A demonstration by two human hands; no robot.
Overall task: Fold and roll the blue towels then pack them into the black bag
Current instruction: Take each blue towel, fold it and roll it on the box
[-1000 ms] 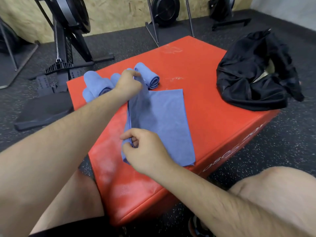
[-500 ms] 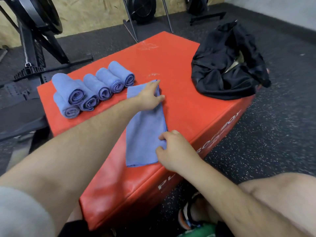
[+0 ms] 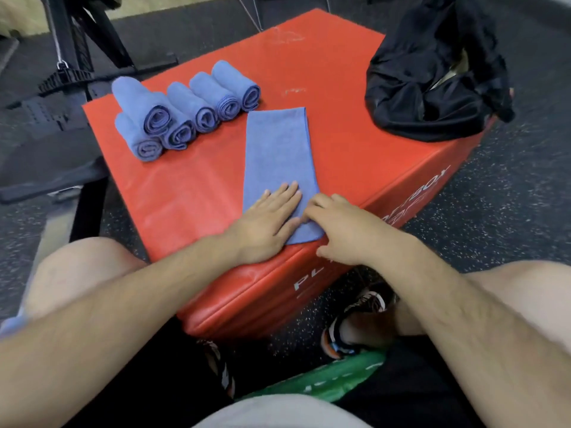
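Low in the centre of the frame, I see the left hand (image 3: 268,218) lying flat with straight fingers, pressing the near end of the folded blue towel (image 3: 279,149). Just right of it, the right hand (image 3: 341,231) has its fingers bent down onto the towel's near right corner; I cannot tell whether they pinch the cloth or only touch it. The towel lies as a long strip on the red box (image 3: 346,143), running up towards mid-frame. Up and left of it sit the rolled blue towels (image 3: 188,114), packed side by side, with one resting on top of the others. At the upper right, the black bag (image 3: 432,88) lies crumpled on the box's far corner, well apart from the towels.
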